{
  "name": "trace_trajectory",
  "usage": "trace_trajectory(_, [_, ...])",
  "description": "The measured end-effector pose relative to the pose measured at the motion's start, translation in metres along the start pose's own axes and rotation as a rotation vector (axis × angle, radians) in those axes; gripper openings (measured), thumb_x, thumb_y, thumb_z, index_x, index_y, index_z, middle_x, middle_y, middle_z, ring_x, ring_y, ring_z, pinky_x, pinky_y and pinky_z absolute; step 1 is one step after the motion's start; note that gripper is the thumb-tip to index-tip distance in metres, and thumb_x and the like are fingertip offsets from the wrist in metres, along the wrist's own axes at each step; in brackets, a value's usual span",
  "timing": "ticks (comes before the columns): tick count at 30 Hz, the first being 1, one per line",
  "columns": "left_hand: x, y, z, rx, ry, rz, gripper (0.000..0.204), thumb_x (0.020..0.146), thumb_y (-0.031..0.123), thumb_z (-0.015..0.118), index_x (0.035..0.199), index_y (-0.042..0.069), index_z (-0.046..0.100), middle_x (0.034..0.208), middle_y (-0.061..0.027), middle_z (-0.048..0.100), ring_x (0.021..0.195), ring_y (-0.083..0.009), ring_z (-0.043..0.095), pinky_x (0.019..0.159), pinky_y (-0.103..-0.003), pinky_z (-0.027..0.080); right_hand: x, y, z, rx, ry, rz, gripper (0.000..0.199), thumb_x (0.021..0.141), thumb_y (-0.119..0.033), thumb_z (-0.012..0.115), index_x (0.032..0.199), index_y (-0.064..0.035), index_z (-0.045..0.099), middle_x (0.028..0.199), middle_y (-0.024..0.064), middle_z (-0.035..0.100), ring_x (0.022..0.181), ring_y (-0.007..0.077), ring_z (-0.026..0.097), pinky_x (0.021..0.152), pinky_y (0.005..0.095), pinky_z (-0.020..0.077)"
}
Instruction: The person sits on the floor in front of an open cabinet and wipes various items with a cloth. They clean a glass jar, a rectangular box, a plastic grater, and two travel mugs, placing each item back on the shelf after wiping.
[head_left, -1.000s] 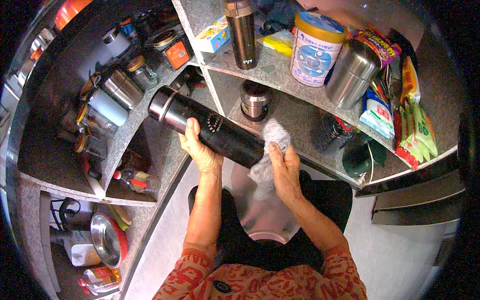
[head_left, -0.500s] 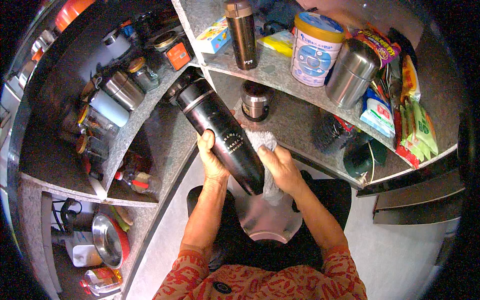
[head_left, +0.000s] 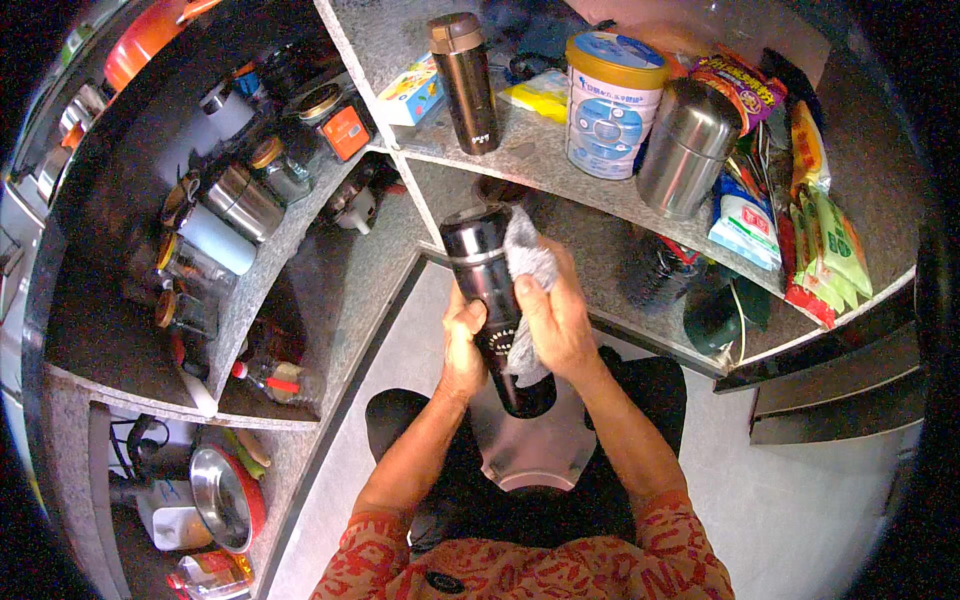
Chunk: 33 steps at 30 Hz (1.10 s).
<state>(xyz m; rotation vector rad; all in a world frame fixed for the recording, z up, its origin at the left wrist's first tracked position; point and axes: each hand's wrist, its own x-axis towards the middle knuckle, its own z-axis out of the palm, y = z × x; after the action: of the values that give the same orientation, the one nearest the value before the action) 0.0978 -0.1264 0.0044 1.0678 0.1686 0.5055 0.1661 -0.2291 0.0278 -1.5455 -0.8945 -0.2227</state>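
Observation:
A tall black thermos bottle (head_left: 478, 264) with a shiny ring near its top is held in front of me, tilted slightly, its lower end toward me. My left hand (head_left: 464, 342) is closed around its left side, thumb on the front. On the other side my right hand (head_left: 556, 318) grips a grey cloth (head_left: 527, 255) and presses it against the bottle's side. The cloth hangs along the bottle from near its top down to the lower part. Fingers behind the bottle are hidden.
Corner shelves surround me. A brown tumbler (head_left: 466, 90), a large white can with gold rim (head_left: 612, 110), a steel canister (head_left: 690, 150) and snack packets (head_left: 828, 245) stand on the right shelf. Jars and cups (head_left: 240, 205) line the left one. Below sits a red-sided pan (head_left: 228, 498).
The bottle has swung more upright and moved right, its top coming nearer. My right hand has raised the cloth along its side; my left hand has shifted right.

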Motion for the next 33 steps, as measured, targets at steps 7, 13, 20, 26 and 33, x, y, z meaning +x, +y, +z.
trace_trajectory(7, [-0.011,-0.003,-0.001,-0.023,-0.032,0.036,0.04,0.076,0.018,0.066,0.111,0.005,0.052,0.098,-0.0009,0.058,0.085,-0.0097,0.054,0.076,-0.025,0.045,-0.001,-0.018,-0.004,-0.181,-0.096,-0.246,0.062,0.08,-0.015,0.057,0.136,-0.004,0.033,0.13,0.0257,0.033,0.117,0.0431,0.037,0.1,0.0462,0.0289])
trace_trajectory(13, [-0.02,0.0,-0.001,0.041,-0.205,-0.071,0.051,0.066,0.017,0.076,0.11,0.005,0.054,0.095,0.0003,0.059,0.085,-0.0103,0.054,0.078,-0.028,0.044,0.008,-0.026,-0.016,0.452,-0.07,0.274,0.038,0.091,-0.018,0.044,0.124,-0.0001,0.043,0.118,0.013,0.05,0.108,0.0205,0.047,0.096,0.0325,0.0343])
trace_trajectory(20, [-0.016,0.004,0.004,0.119,-0.4,-0.114,0.069,0.058,0.013,0.082,0.118,0.004,0.048,0.105,-0.0036,0.058,0.095,-0.0126,0.055,0.085,-0.03,0.045,0.022,-0.02,-0.047,0.527,-0.213,0.061,0.024,0.078,-0.017,0.056,0.096,-0.0037,0.064,0.103,0.0103,0.058,0.096,0.0193,0.056,0.081,0.0324,0.0431])
trace_trajectory(26, [-0.017,0.004,0.003,0.301,-0.404,-0.043,0.068,0.057,0.012,0.082,0.117,0.004,0.05,0.106,-0.0026,0.058,0.099,-0.0131,0.053,0.088,-0.03,0.042,0.031,-0.033,-0.064,-0.071,-0.375,-0.444,0.039,0.067,-0.025,0.057,0.098,-0.0024,0.066,0.112,0.0159,0.056,0.105,0.0342,0.051,0.09,0.0435,0.0392])
trace_trajectory(33, [-0.013,0.0,0.012,0.201,-0.365,-0.048,0.071,0.057,0.005,0.08,0.119,0.004,0.047,0.106,-0.001,0.057,0.096,-0.0126,0.053,0.086,-0.03,0.044,0.013,-0.026,-0.043,0.269,-0.041,0.065,0.025,0.087,-0.02,0.053,0.097,0.0018,0.06,0.095,0.011,0.062,0.086,0.0224,0.058,0.078,0.0338,0.0441])
